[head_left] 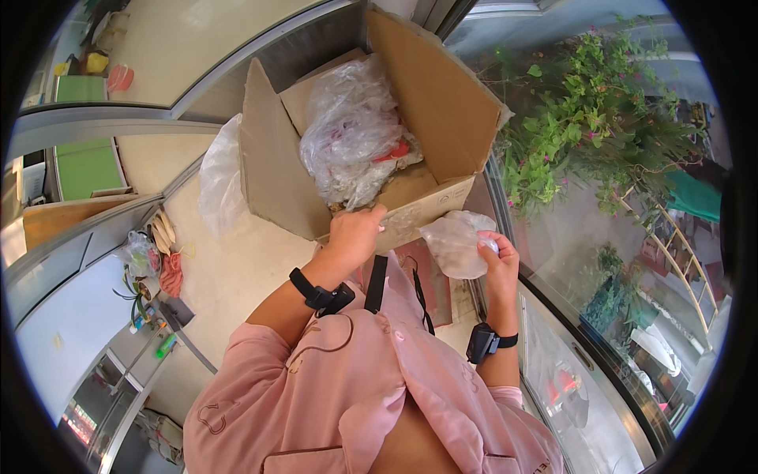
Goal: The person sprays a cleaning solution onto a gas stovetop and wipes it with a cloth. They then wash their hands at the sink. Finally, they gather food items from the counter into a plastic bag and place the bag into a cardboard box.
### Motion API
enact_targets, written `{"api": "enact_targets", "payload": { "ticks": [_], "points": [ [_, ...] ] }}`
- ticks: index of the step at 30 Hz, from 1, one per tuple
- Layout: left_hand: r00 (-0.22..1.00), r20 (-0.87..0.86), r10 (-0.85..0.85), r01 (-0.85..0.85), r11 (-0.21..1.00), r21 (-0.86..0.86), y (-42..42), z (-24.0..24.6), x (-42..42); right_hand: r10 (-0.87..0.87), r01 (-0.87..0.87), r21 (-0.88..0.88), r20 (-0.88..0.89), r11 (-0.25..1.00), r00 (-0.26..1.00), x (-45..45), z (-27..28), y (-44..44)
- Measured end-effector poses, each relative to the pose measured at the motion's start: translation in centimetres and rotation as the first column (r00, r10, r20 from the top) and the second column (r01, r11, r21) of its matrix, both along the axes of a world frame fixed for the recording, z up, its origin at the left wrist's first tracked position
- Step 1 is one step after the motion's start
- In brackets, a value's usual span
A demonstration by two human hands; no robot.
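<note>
An open cardboard box (441, 201) sits in front of me with its side flaps raised. Crumpled clear plastic bags (349, 130) fill much of it, and a bit of red (394, 151) shows among them. My left hand (355, 234) grips the box's near edge, its fingertips partly hidden. To the right, outside the box, my right hand (500, 255) pinches a translucent plastic bag (456, 244), which hangs from the fingers towards the near wall. Another thin plastic bag (220, 178) shows beyond the left flap.
A glass panel in a metal frame (515, 249) runs close by on the right, with leafy plants (568, 130) behind it. On the left, a potted plant (145, 290), a filled plastic bag (141, 255) and a reddish cloth (171, 274) are near a white panel (77, 308).
</note>
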State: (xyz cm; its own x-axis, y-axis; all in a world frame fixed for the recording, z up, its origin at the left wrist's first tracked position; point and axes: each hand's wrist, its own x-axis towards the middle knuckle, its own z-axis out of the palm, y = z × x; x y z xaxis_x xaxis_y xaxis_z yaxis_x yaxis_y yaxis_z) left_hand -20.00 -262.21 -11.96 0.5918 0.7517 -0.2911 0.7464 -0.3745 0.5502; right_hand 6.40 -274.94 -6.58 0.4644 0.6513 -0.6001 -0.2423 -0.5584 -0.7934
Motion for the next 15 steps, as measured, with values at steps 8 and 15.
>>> {"api": "enact_targets", "payload": {
  "ticks": [8, 15],
  "points": [
    [0.996, -0.018, 0.083, -0.084, 0.995, -0.052, 0.7, 3.4, -0.5, 0.07, -0.069, -0.026, 0.011, 0.997, 0.998, -3.7, -0.9, 2.3],
    [0.992, 0.075, 0.098, -0.102, 0.993, 0.054, 1.5, 5.5, -1.0, 0.06, -0.065, 0.17, 0.03, 0.983, 0.998, -8.6, -0.6, 6.1]
  ]
}}
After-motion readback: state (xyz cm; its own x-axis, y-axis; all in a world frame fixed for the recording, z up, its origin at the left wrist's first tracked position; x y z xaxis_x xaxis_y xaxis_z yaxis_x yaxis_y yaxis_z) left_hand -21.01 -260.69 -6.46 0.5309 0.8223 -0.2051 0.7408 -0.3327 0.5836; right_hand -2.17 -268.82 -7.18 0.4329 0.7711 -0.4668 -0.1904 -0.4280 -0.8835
